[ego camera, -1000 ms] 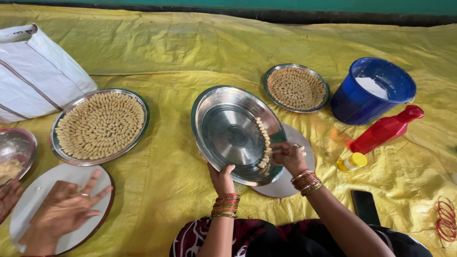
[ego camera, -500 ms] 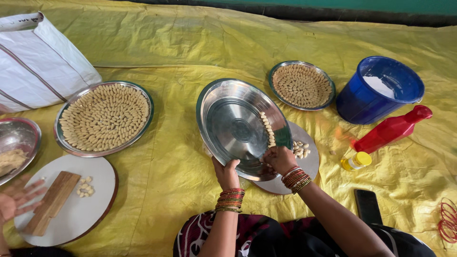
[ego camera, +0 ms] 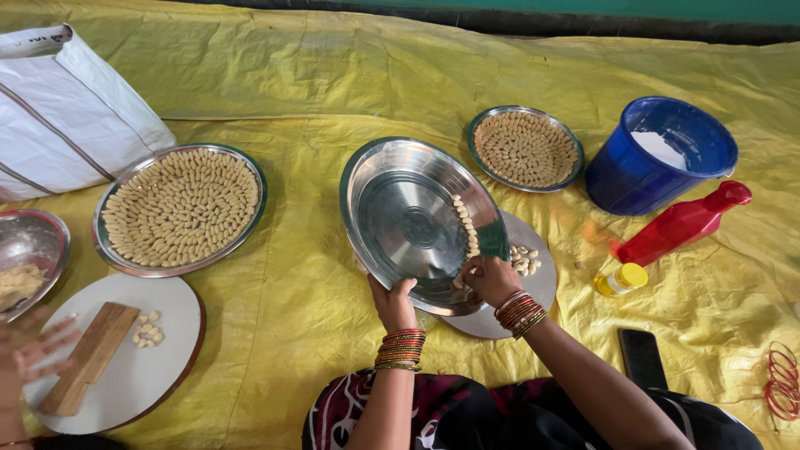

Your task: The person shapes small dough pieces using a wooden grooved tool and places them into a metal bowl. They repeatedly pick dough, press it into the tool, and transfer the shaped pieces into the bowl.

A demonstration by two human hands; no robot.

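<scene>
My left hand (ego camera: pixel 393 302) grips the near rim of a large steel plate (ego camera: pixel 408 218) and holds it tilted up toward me. A short row of small pale dough pieces (ego camera: pixel 465 227) lines the plate's right inner edge. At the lower end of that row, the fingertips of my right hand (ego camera: pixel 489 279) pinch a piece against the rim. Under the plate lies a round grey board (ego camera: pixel 540 287) with a few loose dough pieces (ego camera: pixel 523 260) on it.
A yellow sheet (ego camera: pixel 300 308) covers the floor. A full steel plate (ego camera: pixel 179 208) lies left, a smaller one (ego camera: pixel 525 148) behind. Blue bucket (ego camera: pixel 658 154), red bottle (ego camera: pixel 683 223), yellow-capped bottle (ego camera: pixel 621 279), phone (ego camera: pixel 642 357), red bangles (ego camera: pixel 779 379) sit right. Another person's hand (ego camera: pixel 33 354), white board (ego camera: pixel 167 367), wooden block (ego camera: pixel 87 358), bowl (ego camera: pixel 29 250), white bag (ego camera: pixel 67 117) sit left.
The other person's hand has slid off the white board to the left, baring the wooden block and a few pieces. My hands have stayed on the tilted plate.
</scene>
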